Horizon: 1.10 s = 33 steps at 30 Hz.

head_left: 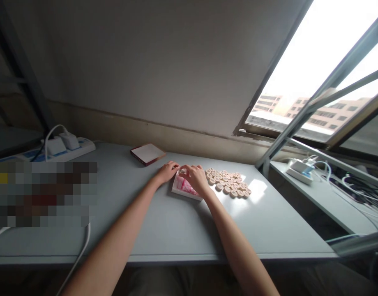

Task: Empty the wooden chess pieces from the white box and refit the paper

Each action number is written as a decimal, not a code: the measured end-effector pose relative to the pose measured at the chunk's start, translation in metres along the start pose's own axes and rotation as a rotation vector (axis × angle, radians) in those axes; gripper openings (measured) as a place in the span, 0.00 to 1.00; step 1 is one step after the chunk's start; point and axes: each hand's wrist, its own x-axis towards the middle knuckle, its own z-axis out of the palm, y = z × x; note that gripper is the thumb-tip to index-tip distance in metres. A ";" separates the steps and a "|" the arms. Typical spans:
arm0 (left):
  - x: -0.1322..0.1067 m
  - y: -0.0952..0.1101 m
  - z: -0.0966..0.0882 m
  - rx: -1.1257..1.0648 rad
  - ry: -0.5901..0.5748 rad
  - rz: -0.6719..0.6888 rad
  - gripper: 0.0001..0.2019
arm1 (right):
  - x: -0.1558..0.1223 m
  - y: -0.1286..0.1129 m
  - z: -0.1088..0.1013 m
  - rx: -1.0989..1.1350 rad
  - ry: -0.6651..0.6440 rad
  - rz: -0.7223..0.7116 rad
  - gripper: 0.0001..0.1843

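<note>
A shallow white box [186, 193] sits on the desk with a pink-and-white printed sheet [184, 185] inside. At its far left corner is my left hand [168, 172], fingers bent together against the edge. My right hand [194, 177] reaches over the box from the right, thumb and fingers closed around a small round piece [182, 171] near the far left corner. Just right of the box, several round wooden xiangqi pieces [227, 181] lie flat in a close cluster. My right hand covers part of the box's right side.
A box lid [148, 153] with a pale inside and dark red sides lies toward the wall. Power strips with plugs stand on the left [81, 150] and on the side shelf [300, 172]. A white cable [87, 236] hangs over the desk's front edge. A metal frame post [284, 137] rises at the right.
</note>
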 end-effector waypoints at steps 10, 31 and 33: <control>-0.004 0.006 -0.001 -0.018 -0.013 0.042 0.15 | -0.003 0.013 -0.020 0.086 0.057 0.058 0.11; -0.003 0.003 0.013 -0.008 -0.006 0.123 0.12 | -0.041 0.085 -0.055 -0.042 -0.317 0.423 0.13; -0.002 0.003 0.013 -0.019 -0.004 0.124 0.12 | -0.040 0.084 -0.055 -0.073 -0.317 0.412 0.13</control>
